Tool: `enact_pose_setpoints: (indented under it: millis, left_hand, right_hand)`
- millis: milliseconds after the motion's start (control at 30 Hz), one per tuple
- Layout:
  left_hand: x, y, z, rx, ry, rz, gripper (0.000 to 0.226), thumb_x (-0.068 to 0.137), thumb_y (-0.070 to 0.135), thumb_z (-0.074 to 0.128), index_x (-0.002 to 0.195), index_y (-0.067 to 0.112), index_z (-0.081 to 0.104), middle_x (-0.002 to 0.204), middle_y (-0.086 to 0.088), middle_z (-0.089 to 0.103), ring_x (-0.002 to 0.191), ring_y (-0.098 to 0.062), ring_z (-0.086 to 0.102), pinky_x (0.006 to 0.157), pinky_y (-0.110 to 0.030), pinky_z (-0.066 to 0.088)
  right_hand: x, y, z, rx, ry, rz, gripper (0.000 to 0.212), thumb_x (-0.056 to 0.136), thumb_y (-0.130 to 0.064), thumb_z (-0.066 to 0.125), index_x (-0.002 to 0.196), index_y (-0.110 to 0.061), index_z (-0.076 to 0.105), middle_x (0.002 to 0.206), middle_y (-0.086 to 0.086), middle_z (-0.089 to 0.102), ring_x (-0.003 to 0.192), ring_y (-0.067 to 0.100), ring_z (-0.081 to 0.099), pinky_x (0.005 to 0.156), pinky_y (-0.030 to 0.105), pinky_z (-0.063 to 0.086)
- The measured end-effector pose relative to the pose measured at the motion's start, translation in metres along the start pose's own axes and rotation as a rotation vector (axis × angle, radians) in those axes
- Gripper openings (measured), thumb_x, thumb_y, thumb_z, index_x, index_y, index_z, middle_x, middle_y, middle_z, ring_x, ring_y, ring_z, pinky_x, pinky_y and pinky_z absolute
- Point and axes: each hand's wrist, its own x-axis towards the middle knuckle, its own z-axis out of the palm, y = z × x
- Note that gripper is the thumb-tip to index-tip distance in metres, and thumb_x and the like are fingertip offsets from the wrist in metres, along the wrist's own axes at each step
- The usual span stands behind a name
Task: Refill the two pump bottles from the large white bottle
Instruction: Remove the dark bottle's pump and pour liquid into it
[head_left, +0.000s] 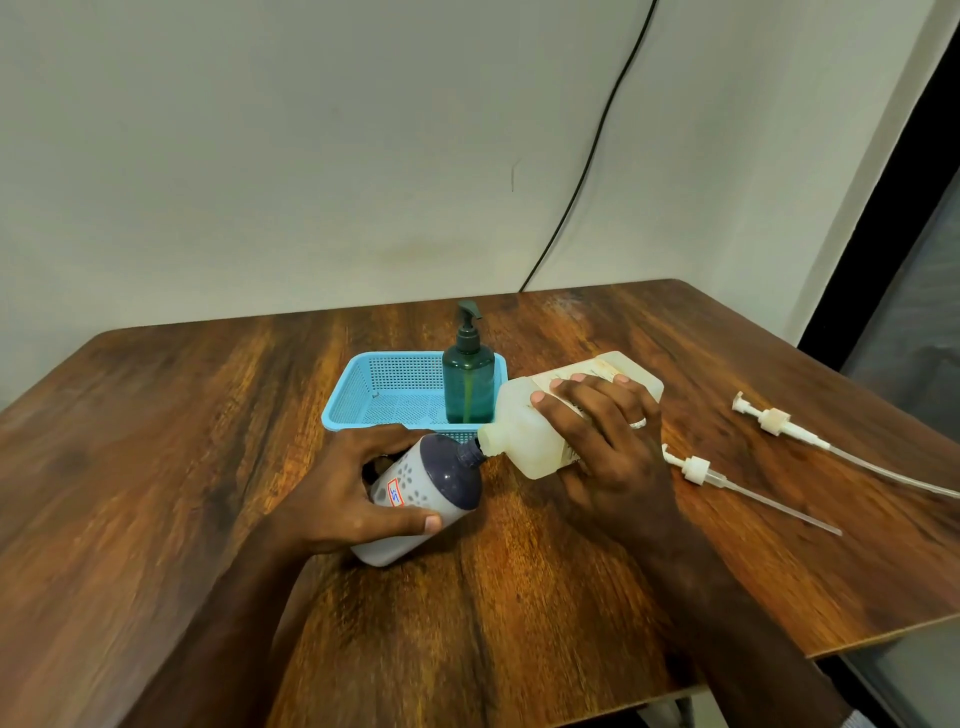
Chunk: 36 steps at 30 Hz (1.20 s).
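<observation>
- The pouring step is in hand: the large white bottle (566, 410) is tipped almost flat, its mouth pressed against the open neck of the grey pump bottle (415, 499).
- The grey pump bottle is leaned toward the white bottle, its base low over the wooden table (208, 441); whether the base rests on the wood cannot be told.
- The left hand (343, 488) is wrapped around the grey bottle's body, thumb on the near side and fingers over the far side, closed firmly on it.
- The right hand (602, 441) is clamped over the white bottle from above, fingers spread across its label; a ring is worn on one finger.
- No stream of liquid can be made out at the joined mouths, so the fill level is not known.
- The green pump bottle (468, 384) stands upright in the blue mesh basket (374, 395), pump head fitted, just behind the two held bottles.
- Two white pump heads are laid on the table to the right: the nearer pump head (696, 470) just beside the right hand, the farther pump head (774, 421) well apart from it.
- The task is judged to be at its first refill, or between refills; the green bottle's state cannot be settled.
- The next move is judged to call for the mouths to be kept aligned while the white bottle is raised at its base, then for both bottles to be brought upright before a pump head is refitted.
- Spillage at the neck is judged the main risk, since the openings are narrow and both bottles are tilted.
</observation>
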Motion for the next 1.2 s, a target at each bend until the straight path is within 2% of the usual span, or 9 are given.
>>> enact_pose_setpoints:
  millis: [400, 633, 833, 1100, 1200]
  left_hand:
    - [0.0004, 0.0001, 0.0000, -0.014, -0.004, 0.002, 0.066, 0.066, 0.042, 0.084, 0.127, 0.025, 0.065, 0.124, 0.015, 0.068, 0.113, -0.007, 0.064, 0.082, -0.011, 0.049]
    - [-0.0002, 0.0014, -0.0005, -0.011, -0.006, 0.000, 0.064, 0.067, 0.044, 0.083, 0.127, 0.028, 0.064, 0.125, 0.018, 0.066, 0.114, -0.007, 0.063, 0.082, -0.010, 0.048]
    - [-0.0002, 0.0004, 0.0002, -0.011, -0.008, -0.001, 0.066, 0.067, 0.043, 0.083, 0.128, 0.026, 0.064, 0.126, 0.017, 0.066, 0.115, -0.006, 0.063, 0.082, -0.010, 0.048]
    - [0.0011, 0.0069, 0.0000, -0.012, -0.003, 0.018, 0.062, 0.067, 0.042, 0.082, 0.124, 0.029, 0.064, 0.122, 0.024, 0.066, 0.110, 0.000, 0.063, 0.081, -0.006, 0.046]
    - [0.0009, 0.0063, -0.0005, -0.010, -0.005, 0.018, 0.063, 0.067, 0.043, 0.083, 0.125, 0.029, 0.064, 0.123, 0.022, 0.066, 0.112, -0.002, 0.063, 0.082, -0.008, 0.047]
  right_hand:
    - [-0.0004, 0.0015, 0.0012, -0.001, 0.004, -0.006, 0.078, 0.074, -0.026, 0.086, 0.140, -0.021, 0.046, 0.140, 0.003, 0.046, 0.130, 0.026, 0.045, 0.116, 0.045, 0.023]
    - [-0.0001, 0.0008, 0.0008, 0.003, 0.003, -0.008, 0.073, 0.076, -0.027, 0.082, 0.140, -0.021, 0.046, 0.139, 0.003, 0.047, 0.130, 0.026, 0.044, 0.115, 0.046, 0.025]
    - [-0.0011, 0.0016, 0.0013, -0.004, 0.002, -0.007, 0.080, 0.073, -0.025, 0.088, 0.140, -0.022, 0.045, 0.140, 0.003, 0.046, 0.131, 0.027, 0.045, 0.115, 0.047, 0.026]
    - [-0.0007, 0.0024, 0.0023, -0.008, 0.011, -0.011, 0.079, 0.073, -0.024, 0.088, 0.139, -0.022, 0.046, 0.139, 0.002, 0.046, 0.130, 0.026, 0.045, 0.114, 0.049, 0.029]
    - [-0.0009, 0.0024, 0.0021, -0.010, 0.005, -0.009, 0.080, 0.073, -0.025, 0.088, 0.140, -0.022, 0.045, 0.140, 0.002, 0.046, 0.130, 0.026, 0.045, 0.113, 0.050, 0.030]
